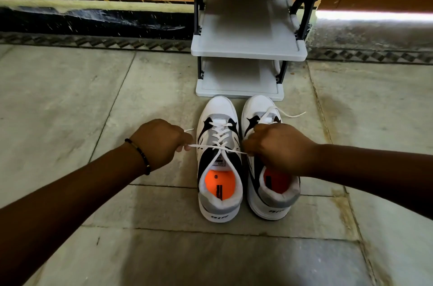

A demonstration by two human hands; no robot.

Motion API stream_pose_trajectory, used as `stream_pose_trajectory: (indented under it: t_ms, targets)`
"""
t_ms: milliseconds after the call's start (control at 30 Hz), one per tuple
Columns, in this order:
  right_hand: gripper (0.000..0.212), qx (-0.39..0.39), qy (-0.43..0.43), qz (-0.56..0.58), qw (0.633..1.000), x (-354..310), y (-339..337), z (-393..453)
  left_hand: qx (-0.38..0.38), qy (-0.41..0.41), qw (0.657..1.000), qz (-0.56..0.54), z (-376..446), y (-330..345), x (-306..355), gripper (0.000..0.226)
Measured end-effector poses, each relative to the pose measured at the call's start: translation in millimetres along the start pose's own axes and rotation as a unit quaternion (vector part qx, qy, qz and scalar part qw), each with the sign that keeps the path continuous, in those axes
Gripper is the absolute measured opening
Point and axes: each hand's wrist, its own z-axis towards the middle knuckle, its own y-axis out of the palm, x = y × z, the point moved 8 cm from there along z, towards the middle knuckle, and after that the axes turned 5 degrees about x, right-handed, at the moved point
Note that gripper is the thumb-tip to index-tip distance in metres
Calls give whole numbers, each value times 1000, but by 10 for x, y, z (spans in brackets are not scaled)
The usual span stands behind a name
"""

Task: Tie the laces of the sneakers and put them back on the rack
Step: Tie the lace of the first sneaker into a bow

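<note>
Two white, grey and black sneakers with orange insoles stand side by side on the stone floor, toes toward the rack. The left sneaker [219, 164] has its white lace [203, 146] pulled taut sideways across the tongue. My left hand [161, 141] is closed on the lace's left end. My right hand [278, 147] is closed on the right end and covers part of the right sneaker [269, 196]. The right sneaker's lace [290, 114] lies loose over its toe. The grey shoe rack [248, 51] stands just beyond the toes.
The rack has grey shelves on black posts, and the visible shelves hold nothing. A dark patterned wall base [93, 21] runs behind it. Pale stone floor tiles [70, 98] spread to the left, right and near side.
</note>
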Motion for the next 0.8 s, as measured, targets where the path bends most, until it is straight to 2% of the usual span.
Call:
stream_pose_trajectory:
  t_ms: [167, 333, 433, 667, 800]
  targets:
    - [18, -2, -13, -11, 1000, 10, -105, 98, 59, 8, 998, -8, -44, -86, -68, 38]
    - [15, -16, -1, -8, 1000, -82, -110, 99, 11, -11, 999, 39, 3, -20, -101, 41]
    - [16, -46, 36, 17, 998, -127, -75, 107, 4, -16, 998, 62, 24, -39, -116, 41]
    - [7, -95, 55, 70, 991, -103, 10, 152, -21, -1, 993, 118, 28, 43, -54, 41]
    - [13, -131, 92, 149, 976, -81, 80, 155, -27, -13, 996, 79, 5, 104, -18, 33]
